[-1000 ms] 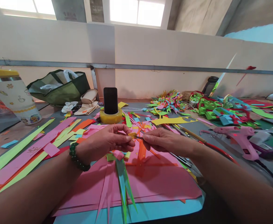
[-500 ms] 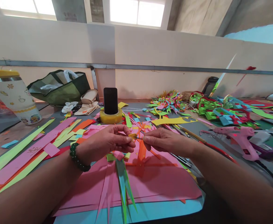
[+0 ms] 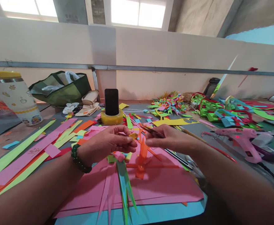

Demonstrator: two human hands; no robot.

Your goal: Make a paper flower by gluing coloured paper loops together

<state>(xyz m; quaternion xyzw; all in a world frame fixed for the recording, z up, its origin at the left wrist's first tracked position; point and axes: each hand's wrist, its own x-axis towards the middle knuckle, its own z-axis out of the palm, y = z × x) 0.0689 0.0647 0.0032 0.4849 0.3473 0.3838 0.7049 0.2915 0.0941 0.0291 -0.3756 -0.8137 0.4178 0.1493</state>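
Observation:
My left hand (image 3: 112,140), with a green bead bracelet (image 3: 77,159) at the wrist, is closed in a pinch on a small yellow paper piece (image 3: 133,136) above the pink sheets (image 3: 151,184). Pink, blue and green strips (image 3: 124,181) hang below that hand. My right hand (image 3: 172,139) is closed around a thin dark tool (image 3: 152,130) whose tip points up and left, just clear of the yellow piece. An orange paper cut-out (image 3: 143,156) stands between the two hands.
A phone (image 3: 111,101) stands in a yellow tape roll (image 3: 111,118) behind the hands. A pink glue gun (image 3: 243,140) lies at right, scissors (image 3: 179,159) under my right wrist. Long paper strips (image 3: 26,150) spread left; a patterned cup (image 3: 16,95) and green bag (image 3: 62,87) stand far left. Paper craft piles (image 3: 212,109) fill the back right.
My right hand has drawn the thin tool back out of the yellow piece and tilted it up and to the right. The left hand has stayed in place.

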